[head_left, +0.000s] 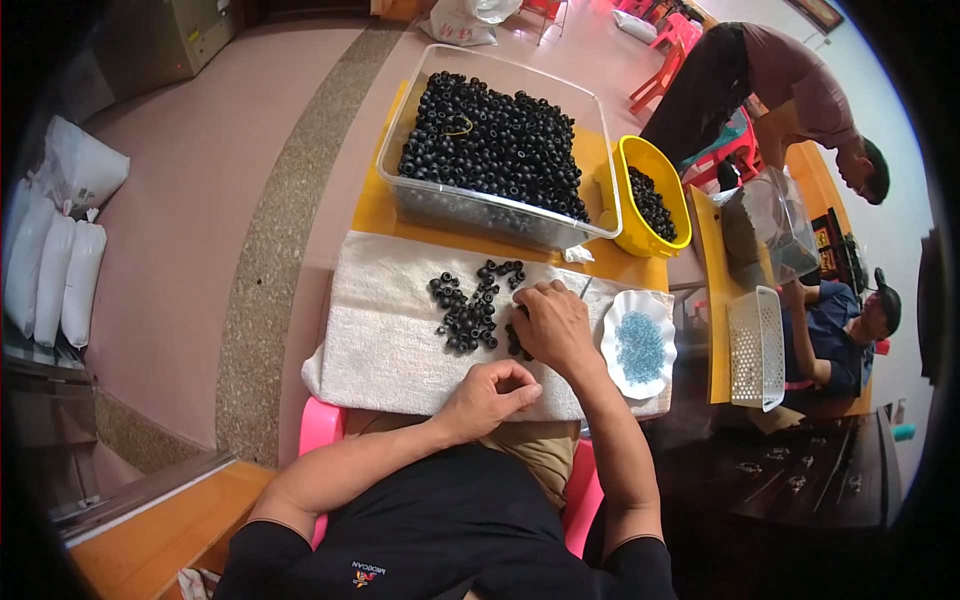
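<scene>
A heap of small black ring-shaped beads (pixel 470 305) lies on a white towel (pixel 385 330) spread over the table. My right hand (pixel 553 325) rests palm down on the towel at the heap's right edge, covering a few beads. Near the towel's front edge, my left hand (pixel 490 397) has its fingertips pinched together; what it holds is too small to tell. A white scalloped plate (pixel 640 345) of small pale blue beads sits right of my right hand.
A clear plastic tub (pixel 500 150) full of black beads stands behind the towel on the yellow table top. Beside it is a yellow bowl (pixel 655 195) of black beads. A white perforated basket (pixel 755 345) and two other people are at the right. White sacks (pixel 55 260) lie at the left.
</scene>
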